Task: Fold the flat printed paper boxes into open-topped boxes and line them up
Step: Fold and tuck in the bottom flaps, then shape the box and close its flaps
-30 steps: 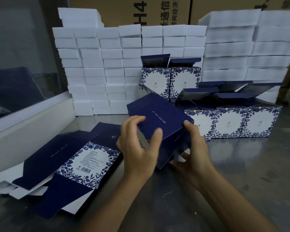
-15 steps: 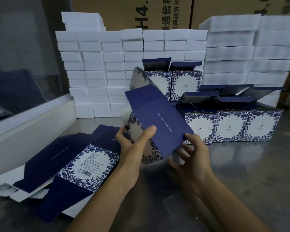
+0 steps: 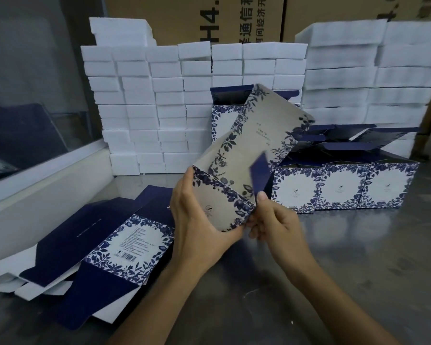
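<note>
Hands (image 3: 234,227) grip tilted box (image 3: 254,145); flap (image 3: 259,170) blurred.

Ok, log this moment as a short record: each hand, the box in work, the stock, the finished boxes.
left hand: grips the lower left end of the box in work
right hand: pinches a dark blue flap at that box's lower right corner
box in work: held tilted above the table, floral panel towards the camera
flat boxes: piled on the table, left
finished boxes: in a row, right, tops open
foam blocks: stacked behind
</note>
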Demonstrator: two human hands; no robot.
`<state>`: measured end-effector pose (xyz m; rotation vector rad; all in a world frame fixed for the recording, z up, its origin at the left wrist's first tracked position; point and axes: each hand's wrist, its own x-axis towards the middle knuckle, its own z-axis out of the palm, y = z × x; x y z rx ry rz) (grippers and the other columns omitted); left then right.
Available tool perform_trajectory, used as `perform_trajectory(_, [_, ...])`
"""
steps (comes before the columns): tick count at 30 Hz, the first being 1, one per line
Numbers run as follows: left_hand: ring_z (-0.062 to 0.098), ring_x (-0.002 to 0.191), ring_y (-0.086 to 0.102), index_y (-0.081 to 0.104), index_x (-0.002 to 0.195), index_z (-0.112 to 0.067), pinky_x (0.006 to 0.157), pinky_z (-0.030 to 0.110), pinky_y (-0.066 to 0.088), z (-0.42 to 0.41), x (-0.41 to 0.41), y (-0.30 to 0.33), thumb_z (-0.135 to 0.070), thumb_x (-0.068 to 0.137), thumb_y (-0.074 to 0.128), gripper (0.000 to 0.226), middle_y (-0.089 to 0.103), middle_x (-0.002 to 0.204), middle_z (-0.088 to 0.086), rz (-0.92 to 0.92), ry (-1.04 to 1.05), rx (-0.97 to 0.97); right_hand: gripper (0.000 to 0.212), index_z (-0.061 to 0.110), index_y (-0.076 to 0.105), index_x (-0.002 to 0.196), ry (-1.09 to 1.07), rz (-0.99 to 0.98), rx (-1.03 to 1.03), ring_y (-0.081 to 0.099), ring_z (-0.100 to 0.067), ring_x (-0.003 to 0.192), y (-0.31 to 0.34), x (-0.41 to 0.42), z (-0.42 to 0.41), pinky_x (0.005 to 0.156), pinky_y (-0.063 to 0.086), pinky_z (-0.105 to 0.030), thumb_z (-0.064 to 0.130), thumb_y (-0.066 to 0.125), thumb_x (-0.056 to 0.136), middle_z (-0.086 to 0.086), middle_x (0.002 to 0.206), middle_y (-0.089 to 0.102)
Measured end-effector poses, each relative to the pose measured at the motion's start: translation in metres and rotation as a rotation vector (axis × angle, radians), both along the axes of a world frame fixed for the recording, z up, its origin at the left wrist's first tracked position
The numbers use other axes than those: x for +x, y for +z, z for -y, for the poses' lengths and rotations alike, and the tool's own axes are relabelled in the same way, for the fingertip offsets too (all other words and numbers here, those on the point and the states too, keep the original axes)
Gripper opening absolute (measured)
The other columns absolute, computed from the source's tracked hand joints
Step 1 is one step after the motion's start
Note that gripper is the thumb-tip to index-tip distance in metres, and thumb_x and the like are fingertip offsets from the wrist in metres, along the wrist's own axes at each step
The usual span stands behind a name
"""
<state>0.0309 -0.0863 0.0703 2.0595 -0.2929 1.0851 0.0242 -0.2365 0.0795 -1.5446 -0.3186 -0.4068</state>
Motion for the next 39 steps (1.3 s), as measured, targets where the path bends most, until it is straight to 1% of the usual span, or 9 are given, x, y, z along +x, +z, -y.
perform_trajectory(2, [0.031, 0.143, 0.025, 0.005, 0.152, -0.025, 0.111, 0.055, 0.036, -0.004, 0.001, 0.000, -0.046, 0.055, 0.089, 0.130, 0.019, 0.152, 0.000, 0.057, 0.023, 0.120, 0.047, 0.016, 0.061, 0.059, -0.009, 0.033, -0.057, 0.053, -0.012, 0.052, -0.002, 0.001, 0.001, 0.053, 0.043, -0.020, 0.046, 0.053, 0.094, -0.005, 0.058, 0.061])
perform_trajectory(7, [0.037, 0.142, 0.026, 0.007, 0.151, -0.019, 0.103, 0.062, 0.042, -0.013, 0.005, -0.001, -0.040, 0.057, 0.090, 0.127, 0.021, 0.151, 0.014, 0.125, 0.086, 0.249, 0.050, 0.017, 0.049, 0.053, 0.002, -0.003, -0.136, 0.039, -0.007, 0.046, -0.003, 0.003, 0.005, 0.048, 0.035, -0.017, 0.026, 0.056, 0.101, 0.007, 0.048, 0.047])
perform_trajectory(13, [0.034, 0.143, 0.025, 0.007, 0.152, -0.018, 0.107, 0.057, 0.042, -0.011, 0.005, -0.001, -0.042, 0.058, 0.090, 0.127, 0.021, 0.152, 0.011, 0.158, 0.054, 0.233, 0.050, 0.019, 0.047, 0.049, 0.051, -0.138, -0.019, 0.034, -0.013, 0.047, 0.003, 0.003, 0.008, 0.049, 0.031, -0.025, 0.014, 0.053, 0.098, -0.002, 0.050, 0.042])
perform_trajectory(19, [0.032, 0.143, 0.029, 0.012, 0.150, -0.015, 0.112, 0.028, 0.030, -0.012, 0.003, 0.000, -0.045, 0.060, 0.087, 0.121, 0.024, 0.150, 0.010, 0.166, -0.013, 0.205, 0.062, 0.022, 0.046, 0.041, 0.061, -0.280, 0.166, 0.031, -0.009, 0.040, 0.006, 0.003, 0.006, 0.042, 0.028, -0.020, 0.030, 0.053, 0.102, 0.003, 0.045, 0.038])
perform_trajectory(22, [0.031, 0.142, 0.030, 0.013, 0.150, -0.016, 0.113, 0.012, 0.021, -0.010, 0.001, 0.001, -0.054, 0.064, 0.080, 0.116, 0.024, 0.150, 0.010, 0.173, -0.068, 0.190, 0.056, 0.021, 0.035, 0.050, 0.033, -0.263, 0.170, 0.023, -0.011, 0.043, 0.007, 0.003, 0.008, 0.045, 0.020, -0.025, 0.024, 0.051, 0.103, 0.004, 0.046, 0.030])
perform_trajectory(24, [0.031, 0.141, 0.031, 0.011, 0.150, -0.017, 0.112, 0.008, 0.020, -0.009, 0.001, 0.001, -0.057, 0.064, 0.077, 0.116, 0.023, 0.150, 0.010, 0.173, -0.089, 0.188, 0.053, 0.020, 0.030, 0.053, -0.001, -0.220, 0.131, 0.019, -0.012, 0.046, 0.007, 0.002, 0.009, 0.049, 0.016, -0.030, 0.015, 0.049, 0.101, 0.004, 0.047, 0.026])
perform_trajectory(27, [0.029, 0.143, 0.029, 0.011, 0.151, -0.017, 0.112, 0.008, 0.021, -0.009, 0.002, -0.001, -0.055, 0.063, 0.081, 0.119, 0.022, 0.151, 0.009, 0.182, -0.098, 0.178, 0.057, 0.022, 0.029, 0.048, -0.058, -0.185, 0.104, 0.018, -0.011, 0.046, 0.007, 0.000, 0.008, 0.048, 0.017, -0.028, 0.013, 0.050, 0.100, 0.004, 0.046, 0.025])
perform_trajectory(31, [0.028, 0.143, 0.030, 0.010, 0.151, -0.018, 0.111, 0.011, 0.025, -0.011, 0.004, -0.003, -0.046, 0.058, 0.088, 0.125, 0.022, 0.152, 0.009, 0.188, -0.110, 0.181, 0.060, 0.023, 0.028, 0.049, -0.092, -0.196, 0.188, 0.020, -0.009, 0.042, 0.009, -0.002, 0.010, 0.042, 0.020, -0.021, 0.025, 0.051, 0.104, 0.004, 0.046, 0.025])
perform_trajectory(39, [0.029, 0.144, 0.031, 0.010, 0.150, -0.020, 0.115, 0.026, 0.030, -0.012, 0.003, -0.005, -0.041, 0.055, 0.093, 0.128, 0.023, 0.152, 0.010, 0.178, -0.149, 0.234, 0.060, 0.023, 0.029, 0.042, -0.164, -0.266, 0.157, 0.020, -0.015, 0.044, 0.006, 0.003, 0.019, 0.047, 0.019, -0.029, 0.012, 0.050, 0.097, -0.001, 0.047, 0.027])
